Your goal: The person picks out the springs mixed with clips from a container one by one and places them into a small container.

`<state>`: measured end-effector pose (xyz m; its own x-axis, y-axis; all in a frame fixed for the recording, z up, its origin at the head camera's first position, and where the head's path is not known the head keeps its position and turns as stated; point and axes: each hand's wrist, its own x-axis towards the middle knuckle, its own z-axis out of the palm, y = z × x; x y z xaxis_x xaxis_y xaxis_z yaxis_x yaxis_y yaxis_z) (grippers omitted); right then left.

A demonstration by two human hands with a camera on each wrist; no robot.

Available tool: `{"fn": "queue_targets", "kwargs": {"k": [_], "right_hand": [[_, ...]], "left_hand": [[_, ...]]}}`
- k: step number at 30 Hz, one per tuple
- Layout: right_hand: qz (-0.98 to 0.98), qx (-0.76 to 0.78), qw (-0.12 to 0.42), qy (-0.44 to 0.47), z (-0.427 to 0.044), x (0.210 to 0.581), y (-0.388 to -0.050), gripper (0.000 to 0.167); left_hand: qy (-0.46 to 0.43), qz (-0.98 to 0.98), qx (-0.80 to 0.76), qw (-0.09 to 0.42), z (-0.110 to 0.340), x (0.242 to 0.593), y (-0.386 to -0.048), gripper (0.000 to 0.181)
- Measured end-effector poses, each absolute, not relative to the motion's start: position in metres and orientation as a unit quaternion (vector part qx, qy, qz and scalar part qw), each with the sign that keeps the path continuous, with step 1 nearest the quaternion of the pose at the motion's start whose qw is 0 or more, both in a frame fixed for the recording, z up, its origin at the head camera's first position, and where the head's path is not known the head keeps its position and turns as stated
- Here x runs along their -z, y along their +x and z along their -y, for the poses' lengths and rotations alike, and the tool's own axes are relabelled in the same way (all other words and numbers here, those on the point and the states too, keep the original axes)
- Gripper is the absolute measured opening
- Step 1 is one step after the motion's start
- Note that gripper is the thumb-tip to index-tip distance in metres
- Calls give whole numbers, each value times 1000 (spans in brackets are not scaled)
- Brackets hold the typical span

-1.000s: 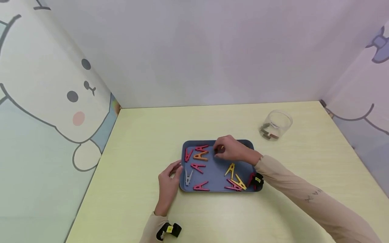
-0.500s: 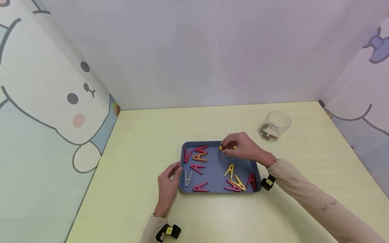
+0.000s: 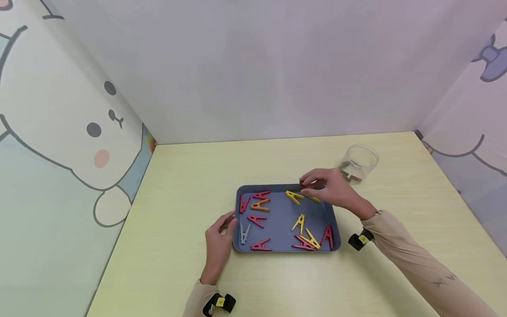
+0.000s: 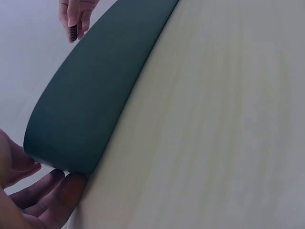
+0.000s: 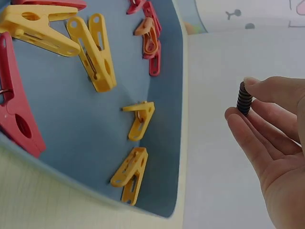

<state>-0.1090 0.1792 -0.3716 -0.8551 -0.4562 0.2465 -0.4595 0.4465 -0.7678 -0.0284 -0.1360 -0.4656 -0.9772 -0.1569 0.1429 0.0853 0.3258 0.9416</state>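
Note:
My right hand (image 3: 330,187) pinches a small dark ribbed cylinder (image 5: 244,98) between thumb and fingertips, above the far rim of a blue-grey tray (image 3: 277,224). My left hand (image 3: 219,242) rests its fingers against the outside of the tray's left end; in the left wrist view the fingertips touch the tray's outer wall. Inside the tray lie several clothes pegs: red pegs (image 3: 260,245), yellow pegs (image 3: 294,197), an orange peg (image 3: 260,205) and a grey peg (image 3: 244,234). The right hand partly covers a yellow peg at the far right corner.
A clear round container (image 3: 366,160) stands behind the tray to the right, with a few dark and brown small pieces (image 3: 355,178) at its bottom. The pale table (image 3: 190,185) meets a white wall at the back and patterned panels at both sides.
My right hand has lifted the dark ribbed cylinder from the tray and moved right and back towards the clear container, uncovering a yellow peg. The left hand has stayed in place.

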Motion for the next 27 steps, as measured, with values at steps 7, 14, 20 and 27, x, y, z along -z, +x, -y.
{"fn": "queue_targets", "kwargs": {"k": [7, 14, 20, 27], "right_hand": [[843, -466, 8, 269, -189, 362, -107, 15], [843, -471, 26, 257, -195, 359, -107, 16], [853, -456, 45, 249, -202, 353, -106, 14], [858, -467, 53, 207, -213, 346, -103, 15]], "left_hand": [[20, 809, 578, 109, 140, 480, -32, 25], [23, 810, 576, 107, 136, 470, -31, 24], [12, 815, 570, 107, 131, 444, -24, 24], [17, 810, 576, 105, 130, 441, -22, 24]]}}
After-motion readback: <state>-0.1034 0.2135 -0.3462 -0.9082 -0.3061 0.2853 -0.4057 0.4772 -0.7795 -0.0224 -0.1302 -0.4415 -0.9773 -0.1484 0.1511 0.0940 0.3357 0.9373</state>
